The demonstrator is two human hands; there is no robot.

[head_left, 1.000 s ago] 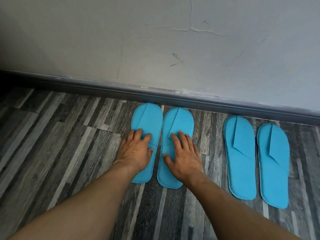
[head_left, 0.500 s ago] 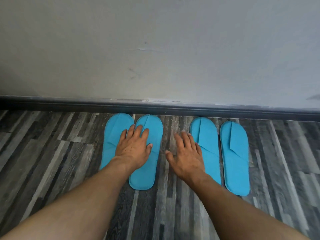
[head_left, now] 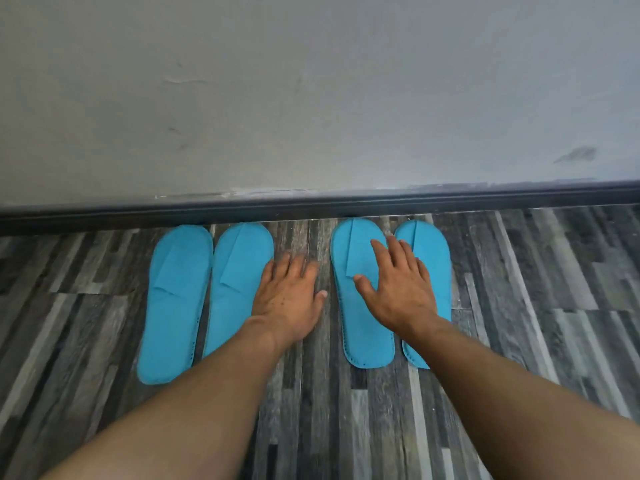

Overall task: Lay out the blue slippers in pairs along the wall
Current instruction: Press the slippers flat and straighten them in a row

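Two pairs of flat blue slippers lie on the floor, toes against the skirting. The left pair [head_left: 176, 299] lies side by side, its right slipper [head_left: 235, 282] partly under my left forearm. The right pair has one slipper [head_left: 360, 327] and a second [head_left: 433, 258] mostly hidden by my right hand. My left hand [head_left: 287, 299] is flat, fingers apart, over the bare floor between the pairs, holding nothing. My right hand [head_left: 398, 289] is spread over the right pair, fingers apart; whether it touches the slippers I cannot tell.
A pale grey wall [head_left: 311, 98] with a dark skirting board [head_left: 311, 202] runs across the view. The floor [head_left: 554, 289] is grey wood-pattern planks, showing to the left and right of the slippers.
Both hands have shifted to the right: the left hand came off the left pair onto the floor gap, and the right hand moved over the right pair. The slippers stay in place.
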